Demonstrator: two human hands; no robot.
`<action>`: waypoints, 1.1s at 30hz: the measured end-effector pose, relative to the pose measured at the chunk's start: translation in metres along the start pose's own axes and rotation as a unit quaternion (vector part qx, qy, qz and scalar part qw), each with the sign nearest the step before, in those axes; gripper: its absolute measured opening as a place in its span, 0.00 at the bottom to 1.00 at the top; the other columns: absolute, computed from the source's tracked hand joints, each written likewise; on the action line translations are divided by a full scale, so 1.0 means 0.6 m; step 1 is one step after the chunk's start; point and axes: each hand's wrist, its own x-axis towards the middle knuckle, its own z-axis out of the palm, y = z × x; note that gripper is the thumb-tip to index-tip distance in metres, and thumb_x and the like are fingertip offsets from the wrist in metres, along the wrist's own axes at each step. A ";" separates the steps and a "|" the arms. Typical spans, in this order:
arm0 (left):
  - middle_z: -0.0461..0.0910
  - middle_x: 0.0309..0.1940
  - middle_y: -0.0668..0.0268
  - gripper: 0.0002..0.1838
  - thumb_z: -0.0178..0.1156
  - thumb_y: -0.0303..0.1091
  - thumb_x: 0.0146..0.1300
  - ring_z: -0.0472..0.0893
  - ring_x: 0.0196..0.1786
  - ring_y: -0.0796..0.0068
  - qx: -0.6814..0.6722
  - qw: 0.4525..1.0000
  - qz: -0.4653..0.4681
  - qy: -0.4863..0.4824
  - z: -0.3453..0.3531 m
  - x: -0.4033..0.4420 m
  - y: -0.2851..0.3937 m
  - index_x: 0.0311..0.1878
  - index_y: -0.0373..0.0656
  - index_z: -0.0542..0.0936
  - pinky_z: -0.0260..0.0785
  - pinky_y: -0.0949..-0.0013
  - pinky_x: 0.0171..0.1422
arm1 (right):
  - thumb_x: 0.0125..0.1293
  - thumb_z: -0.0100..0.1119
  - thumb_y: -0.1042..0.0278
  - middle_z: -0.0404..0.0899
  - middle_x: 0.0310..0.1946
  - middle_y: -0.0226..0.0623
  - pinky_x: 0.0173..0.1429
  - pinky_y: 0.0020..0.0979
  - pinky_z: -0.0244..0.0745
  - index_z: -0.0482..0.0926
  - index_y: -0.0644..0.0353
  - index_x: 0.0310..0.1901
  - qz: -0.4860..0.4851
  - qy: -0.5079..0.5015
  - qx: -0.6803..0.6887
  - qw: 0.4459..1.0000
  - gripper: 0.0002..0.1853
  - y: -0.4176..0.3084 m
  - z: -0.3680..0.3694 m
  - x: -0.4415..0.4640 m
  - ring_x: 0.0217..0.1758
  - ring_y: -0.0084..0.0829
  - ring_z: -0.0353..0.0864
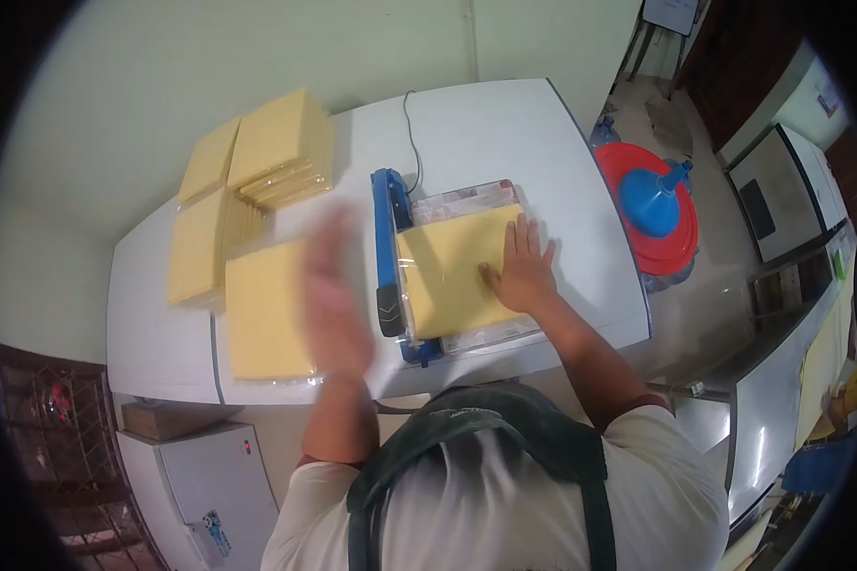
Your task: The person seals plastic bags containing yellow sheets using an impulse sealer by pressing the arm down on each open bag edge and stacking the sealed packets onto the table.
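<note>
A yellow packet in clear plastic wrap (452,276) lies beside a blue bar-shaped heat sealer (386,243), its left edge against the sealer. My right hand (527,271) rests flat on the packet's right side with fingers spread. My left hand (333,305) is smeared by motion, so its fingers are unclear. It is above the right edge of a second yellow packet (267,314), left of the sealer. Whether it touches that packet cannot be made out. Beneath the first packet, a printed flat piece (471,202) sticks out at the top.
Stacks of wrapped yellow packets (281,143) stand at the back left of the white table (486,124). A cord (411,133) runs from the sealer towards the wall. Right of the table are a red round lid (671,238) and a blue funnel (649,202).
</note>
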 end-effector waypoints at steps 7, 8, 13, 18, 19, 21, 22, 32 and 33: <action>0.56 0.75 0.40 0.40 0.57 0.48 0.69 0.54 0.79 0.42 0.323 0.927 -0.067 -0.180 0.193 -0.100 -0.249 0.73 0.26 0.59 0.44 0.48 0.82 | 0.70 0.45 0.33 0.37 0.81 0.55 0.80 0.64 0.33 0.42 0.74 0.77 0.003 -0.049 -0.014 0.999 0.53 -0.006 -0.010 0.007 0.85 0.50 0.33; 0.56 0.75 0.40 0.40 0.57 0.48 0.69 0.54 0.79 0.42 0.321 0.927 -0.065 -0.180 0.184 -0.088 -0.250 0.73 0.26 0.59 0.44 0.48 0.82 | 0.70 0.44 0.33 0.36 0.81 0.55 0.80 0.64 0.33 0.42 0.74 0.77 0.009 -0.042 -0.008 0.999 0.53 -0.006 -0.004 0.010 0.85 0.50 0.33; 0.48 0.77 0.35 0.48 0.57 0.48 0.68 0.51 0.79 0.37 0.381 0.914 -0.026 -0.135 0.110 -0.067 -0.283 0.76 0.20 0.48 0.42 0.53 0.84 | 0.71 0.42 0.33 0.36 0.81 0.55 0.80 0.64 0.33 0.41 0.74 0.77 0.007 -0.035 -0.007 0.999 0.52 -0.007 -0.002 0.009 0.85 0.50 0.33; 0.51 0.77 0.38 0.47 0.54 0.51 0.69 0.52 0.79 0.38 0.334 0.932 -0.040 -0.133 0.084 -0.120 -0.326 0.76 0.23 0.49 0.38 0.33 0.79 | 0.71 0.45 0.36 0.40 0.80 0.57 0.80 0.65 0.36 0.46 0.74 0.76 0.015 -0.032 -0.022 0.999 0.50 -0.015 -0.007 0.005 0.85 0.51 0.36; 0.50 0.77 0.38 0.45 0.52 0.51 0.70 0.51 0.80 0.39 0.329 0.932 -0.035 -0.150 0.075 -0.142 -0.322 0.77 0.26 0.49 0.35 0.30 0.77 | 0.71 0.45 0.36 0.40 0.80 0.57 0.80 0.65 0.36 0.46 0.74 0.76 0.012 -0.027 -0.025 0.999 0.50 -0.024 -0.022 0.014 0.85 0.51 0.36; 0.50 0.77 0.39 0.44 0.50 0.51 0.71 0.50 0.80 0.40 0.323 0.931 -0.034 -0.166 0.059 -0.149 -0.315 0.79 0.30 0.49 0.32 0.27 0.76 | 0.72 0.48 0.39 0.50 0.78 0.56 0.78 0.67 0.40 0.58 0.69 0.74 0.011 -0.078 -0.008 0.997 0.43 -0.058 -0.043 0.024 0.82 0.53 0.45; 0.50 0.78 0.40 0.42 0.49 0.51 0.72 0.48 0.81 0.41 0.305 0.932 -0.057 -0.186 0.045 -0.145 -0.296 0.79 0.34 0.50 0.30 0.28 0.77 | 0.72 0.49 0.41 0.52 0.78 0.54 0.78 0.66 0.41 0.61 0.67 0.73 -0.056 -0.043 0.149 0.986 0.39 -0.085 -0.053 0.027 0.82 0.53 0.47; 0.42 0.82 0.49 0.37 0.46 0.50 0.74 0.32 0.82 0.35 0.253 0.934 -0.074 -0.242 -0.045 -0.175 -0.329 0.81 0.49 0.53 0.24 0.36 0.79 | 0.73 0.40 0.39 0.51 0.78 0.56 0.77 0.70 0.31 0.66 0.69 0.70 -0.266 -0.119 0.120 0.949 0.39 -0.290 -0.016 -0.004 0.85 0.51 0.36; 0.42 0.82 0.49 0.37 0.46 0.50 0.74 0.32 0.82 0.35 0.252 0.935 -0.077 -0.239 -0.047 -0.182 -0.328 0.81 0.49 0.53 0.24 0.36 0.79 | 0.72 0.41 0.39 0.51 0.78 0.58 0.76 0.73 0.30 0.65 0.73 0.70 -0.249 -0.068 0.126 0.958 0.41 -0.294 -0.005 -0.010 0.85 0.51 0.35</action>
